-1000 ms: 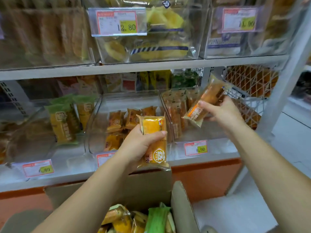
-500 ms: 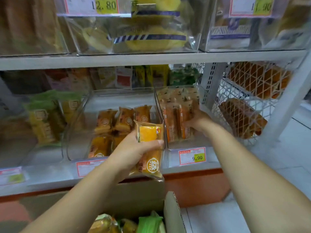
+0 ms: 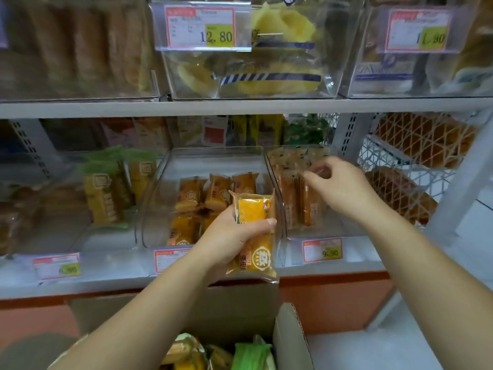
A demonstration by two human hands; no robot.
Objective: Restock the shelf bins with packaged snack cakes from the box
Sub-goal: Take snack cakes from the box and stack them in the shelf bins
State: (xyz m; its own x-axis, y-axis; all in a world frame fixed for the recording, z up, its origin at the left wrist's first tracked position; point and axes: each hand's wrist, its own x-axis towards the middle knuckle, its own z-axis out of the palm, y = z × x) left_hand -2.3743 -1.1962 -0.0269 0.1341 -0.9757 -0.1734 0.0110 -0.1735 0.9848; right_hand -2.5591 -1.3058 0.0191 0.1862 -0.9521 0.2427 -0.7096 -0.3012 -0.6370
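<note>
One yellow snack cake (image 3: pixel 253 210) is standing lengthwise upright, left hand (image 3: pixel 229 237) gripping it; right hand (image 3: pixel 338 188), now emptied, is hovering open.

A white metal shelf board (image 3: pixel 240 106) runs across the view, carried by a slotted white upright (image 3: pixel 344 129). Under the lower shelf sits an orange base panel (image 3: pixel 333 297). A white wire mesh rack (image 3: pixel 378 156) stands at right, above what looks like pale floor (image 3: pixel 373 351). The light is soft and even.
</note>
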